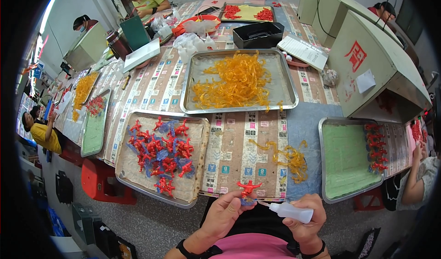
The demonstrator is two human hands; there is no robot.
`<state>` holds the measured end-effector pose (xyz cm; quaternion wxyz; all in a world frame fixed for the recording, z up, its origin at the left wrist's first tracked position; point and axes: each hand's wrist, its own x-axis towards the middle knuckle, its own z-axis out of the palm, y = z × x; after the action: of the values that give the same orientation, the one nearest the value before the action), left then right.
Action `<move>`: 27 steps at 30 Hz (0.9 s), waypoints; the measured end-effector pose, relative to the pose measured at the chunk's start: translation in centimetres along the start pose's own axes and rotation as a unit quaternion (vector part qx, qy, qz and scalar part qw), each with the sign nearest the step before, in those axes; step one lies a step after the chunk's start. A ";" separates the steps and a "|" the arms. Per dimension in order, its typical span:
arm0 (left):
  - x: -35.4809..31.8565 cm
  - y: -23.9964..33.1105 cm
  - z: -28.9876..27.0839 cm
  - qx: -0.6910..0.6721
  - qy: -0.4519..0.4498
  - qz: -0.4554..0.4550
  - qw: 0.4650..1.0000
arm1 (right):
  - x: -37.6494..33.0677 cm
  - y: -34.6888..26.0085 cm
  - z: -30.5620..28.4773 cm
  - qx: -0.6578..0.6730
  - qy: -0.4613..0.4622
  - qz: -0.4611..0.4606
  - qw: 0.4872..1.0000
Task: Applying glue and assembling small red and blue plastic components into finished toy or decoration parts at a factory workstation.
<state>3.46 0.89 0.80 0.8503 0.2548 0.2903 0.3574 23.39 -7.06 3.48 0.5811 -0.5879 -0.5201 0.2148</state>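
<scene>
1. While the left hand (225,214) pinches a small red figure (248,188) between its fingertips, it holds it just above the near edge of the surface (239,153).
2. The right hand (307,215) is closed around a small white squeeze bottle (290,211), whose nozzle points toward the figure.
3. A metal tray (126,167) with more red figures on blue pieces lies to the left.
4. Loose orange strips (287,157) lie just behind the hands, and a larger tray (239,82) of them stands farther back.

Long worktable (229,149) under patterned paper cover; grey speckled floor (156,227); red stool (98,181) beneath.
</scene>
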 end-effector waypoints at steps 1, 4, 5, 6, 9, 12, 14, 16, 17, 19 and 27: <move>0.0 -0.1 0.0 0.000 0.000 0.000 1.000 | 0.1 0.0 0.1 0.000 0.001 -0.005 1.000; -0.1 -0.1 -0.1 0.012 0.010 -0.007 1.000 | 0.1 0.0 0.4 -0.001 0.005 -0.007 1.000; -0.1 -0.1 0.0 0.016 0.016 -0.012 1.000 | 0.2 -0.1 0.4 -0.002 0.007 -0.005 1.000; -0.1 -0.1 0.0 0.020 0.023 -0.018 0.999 | 0.3 -0.1 0.5 -0.002 0.007 -0.005 1.000; -0.2 -0.1 0.0 0.030 0.032 -0.021 0.999 | 0.4 -0.3 0.6 -0.019 0.003 -0.010 1.000; -0.2 -0.3 0.0 0.044 0.043 -0.026 0.998 | 0.4 -0.1 0.7 -0.012 0.001 0.001 1.000; -0.3 -0.3 0.0 0.050 0.044 -0.023 0.998 | 0.4 0.0 0.8 -0.016 -0.004 -0.001 1.000; -0.3 -0.2 0.1 0.056 0.044 -0.020 0.997 | 0.4 0.0 0.8 -0.020 -0.006 -0.003 1.000; -0.3 -0.1 0.3 0.051 0.043 -0.019 0.998 | 0.3 0.0 0.8 -0.023 -0.007 -0.006 1.000; -0.3 -0.1 0.3 0.046 0.041 -0.019 0.998 | 0.4 0.0 0.8 -0.024 -0.007 -0.008 1.000; -0.2 -0.1 0.3 0.090 0.049 -0.011 0.995 | 0.7 0.0 0.6 -0.046 -0.024 -0.032 0.998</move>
<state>3.55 0.59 1.01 0.8122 0.3095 0.3656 0.3328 23.10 -6.18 3.60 0.5473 -0.5918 -0.5619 0.1859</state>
